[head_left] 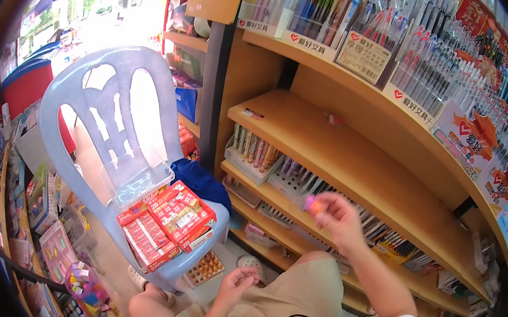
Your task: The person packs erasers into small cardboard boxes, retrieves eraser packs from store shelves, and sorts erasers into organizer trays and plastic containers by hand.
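My right hand (340, 221) is raised in front of the shelves, its fingers closed on a small purple and orange object (312, 204). Its exact kind is too small to make out. Low over my lap, my left hand (237, 285) is loosely curled with its fingers partly apart, and I see nothing in it. Near it stands a blue-grey plastic chair (58, 114). On the seat are red and white boxes (149, 240) packed with small items, and a clear plastic container (136, 187) leans behind them.
A wooden shelf (329, 132) bears a small red-and-white item (334, 119). Above it stand clear racks of pens (425, 71); boxes of pens (255, 149) fill lower shelves. A tray of round brown items (205, 269) lies beside the chair. Baskets and stationery (83, 282) line the left.
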The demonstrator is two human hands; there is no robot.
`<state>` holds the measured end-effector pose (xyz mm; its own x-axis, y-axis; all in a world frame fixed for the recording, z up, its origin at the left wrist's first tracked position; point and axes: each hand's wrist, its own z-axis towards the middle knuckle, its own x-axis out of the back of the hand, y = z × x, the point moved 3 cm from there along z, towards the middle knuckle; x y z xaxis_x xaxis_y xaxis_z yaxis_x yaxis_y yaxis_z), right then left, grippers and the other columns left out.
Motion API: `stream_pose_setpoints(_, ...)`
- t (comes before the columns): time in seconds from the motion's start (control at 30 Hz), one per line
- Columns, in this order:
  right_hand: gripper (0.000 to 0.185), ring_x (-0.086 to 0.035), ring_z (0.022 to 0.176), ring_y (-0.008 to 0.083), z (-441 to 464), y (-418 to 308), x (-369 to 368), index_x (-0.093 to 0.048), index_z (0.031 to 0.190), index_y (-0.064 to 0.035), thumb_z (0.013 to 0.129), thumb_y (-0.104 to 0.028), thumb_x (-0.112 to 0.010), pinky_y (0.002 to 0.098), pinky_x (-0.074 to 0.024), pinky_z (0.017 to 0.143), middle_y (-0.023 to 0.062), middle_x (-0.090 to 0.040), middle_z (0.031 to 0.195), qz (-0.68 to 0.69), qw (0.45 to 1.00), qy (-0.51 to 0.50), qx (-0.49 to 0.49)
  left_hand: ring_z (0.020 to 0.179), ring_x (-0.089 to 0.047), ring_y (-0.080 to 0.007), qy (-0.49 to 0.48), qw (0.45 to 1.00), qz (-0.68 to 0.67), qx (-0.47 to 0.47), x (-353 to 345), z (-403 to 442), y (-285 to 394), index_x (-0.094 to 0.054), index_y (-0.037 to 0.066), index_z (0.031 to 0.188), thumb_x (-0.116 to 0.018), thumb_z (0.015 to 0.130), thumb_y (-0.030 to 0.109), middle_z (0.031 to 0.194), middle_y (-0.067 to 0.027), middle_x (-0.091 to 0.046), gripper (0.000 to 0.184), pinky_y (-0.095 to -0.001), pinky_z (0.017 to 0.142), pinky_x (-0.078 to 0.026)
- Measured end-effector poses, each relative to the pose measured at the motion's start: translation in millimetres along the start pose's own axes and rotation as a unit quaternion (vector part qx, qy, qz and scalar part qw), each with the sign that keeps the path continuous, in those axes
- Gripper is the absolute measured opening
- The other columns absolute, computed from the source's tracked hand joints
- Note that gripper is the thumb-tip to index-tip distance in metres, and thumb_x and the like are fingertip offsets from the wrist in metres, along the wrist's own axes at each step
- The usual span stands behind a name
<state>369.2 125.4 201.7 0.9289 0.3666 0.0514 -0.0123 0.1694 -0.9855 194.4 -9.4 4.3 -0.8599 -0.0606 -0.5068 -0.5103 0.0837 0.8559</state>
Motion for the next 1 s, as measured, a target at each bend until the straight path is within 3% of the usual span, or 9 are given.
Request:
stream_pose_setpoints(0.2,0.022,-0.054,0.065,0.008,108.0,-41.3,68.3,-0.053,0.102,-0.0034,0.082,-0.006,-0.061,0.0209,-0.0451,0.057,0.0012,-0.058,0.08,-0.021,0.988,0.153,0.004,0.087,-0.058,-0.0137,0.014,1.0,0.01,0.001,5.6,-3.9,-1.2,-0.054,0.0,0.107,-0.053,0.086,0.009,0.095,-0.0079,-0.062,0.022,-0.0251,0.076,-0.044)
stream_pose_setpoints(0.37,0.017,-0.057,0.078,0.0157,204.3,-11.5,155.9,-0.057,0.097,0.0009,0.081,0.002,-0.052,0.0262,-0.0463,0.059,0.0077,-0.059,0.087,-0.035,0.968,0.246,0.042,0.085,-0.058,-0.0134,0.039,0.999,-0.001,-0.003,17.9,-2.5,-13.1,-0.054,-0.001,0.106,-0.054,0.086,0.009,0.094,-0.0081,-0.062,0.023,-0.0246,0.075,-0.044)
stream_pose_setpoints(0.5,0.02,-0.057,0.084,0.0183,232.8,16.5,216.9,-0.06,0.096,0.001,0.08,-0.007,-0.05,0.0324,-0.0464,0.063,0.011,-0.061,0.091,-0.347,0.868,0.353,0.042,0.083,-0.058,-0.0127,0.065,0.998,0.005,0.009,11.7,2.5,-0.8,-0.055,-0.001,0.105,-0.054,0.086,0.008,0.093,-0.0076,-0.062,0.021,-0.0239,0.075,-0.044)
stream_pose_setpoints(0.57,0.022,-0.058,0.082,0.0195,215.0,11.0,216.2,-0.061,0.095,0.0003,0.08,-0.012,-0.05,0.0339,-0.0462,0.065,0.0122,-0.061,0.09,-0.456,0.82,0.346,0.002,0.083,-0.057,-0.0125,0.077,0.997,0.008,0.005,9.3,8.3,-2.5,-0.055,0.0,0.105,-0.054,0.086,0.008,0.092,-0.0073,-0.062,0.021,-0.0235,0.074,-0.044)
stream_pose_setpoints(0.73,0.023,-0.06,0.076,0.0227,166.9,17.1,259.3,-0.065,0.095,-0.006,0.079,-0.018,-0.056,0.0365,-0.0471,0.071,0.0119,-0.065,0.083,-0.44,0.833,0.332,0.037,0.077,-0.058,-0.0124,0.105,0.994,0.024,0.036,-13.2,21.5,-18.9,-0.056,0.001,0.1,-0.054,0.085,0.007,0.085,-0.0073,-0.062,0.016,-0.0236,0.069,-0.045)
stream_pose_setpoints(0.83,0.022,-0.061,0.072,0.0308,98.1,-23.7,288.2,-0.066,0.086,-0.0039,0.079,-0.022,-0.056,0.037,-0.0476,0.066,0.0167,-0.064,0.08,-0.55,0.74,0.36,0.142,0.07,-0.059,-0.0148,0.141,0.987,0.03,0.075,-2.7,27.7,-70.4,-0.057,0.003,0.098,-0.055,0.084,0.007,0.081,-0.0065,-0.062,0.016,-0.0259,0.062,-0.047)
stream_pose_setpoints(0.87,0.022,-0.06,0.072,0.0318,67.0,-34.9,309.5,-0.065,0.084,-0.0034,0.079,-0.023,-0.057,0.0378,-0.0473,0.065,0.0172,-0.063,0.078,-0.555,0.727,0.386,0.125,0.067,-0.06,-0.0154,0.151,0.984,0.022,0.088,6.3,30.7,-96.4,-0.058,0.002,0.097,-0.056,0.082,0.009,0.079,-0.0066,-0.063,0.016,-0.0268,0.06,-0.048)
stream_pose_setpoints(0.93,0.022,-0.06,0.07,0.0339,15.1,-52.3,345.7,-0.064,0.08,-0.0024,0.079,-0.023,-0.057,0.0394,-0.0467,0.064,0.018,-0.062,0.075,-0.554,0.711,0.422,0.103,0.069,-0.052,-0.0199,0.142,0.986,0.029,0.087,-10.0,25.9,-115.8,-0.054,0.003,0.072,-0.055,0.082,0.011,0.072,-0.0081,-0.053,0.013,-0.0325,0.063,-0.045)
stream_pose_setpoints(1.0,0.021,-0.06,0.069,0.0342,-48.5,-53.9,405.9,-0.063,0.078,-0.0022,0.078,-0.022,-0.057,0.0409,-0.0462,0.063,0.0181,-0.062,0.073,-0.618,0.64,0.445,0.106,0.062,-0.048,-0.0159,0.106,0.98,0.14,0.098,2.1,21.8,-149.6,-0.052,0.003,0.07,-0.054,0.082,0.011,0.068,-0.0056,-0.049,0.016,-0.0285,0.056,-0.042)
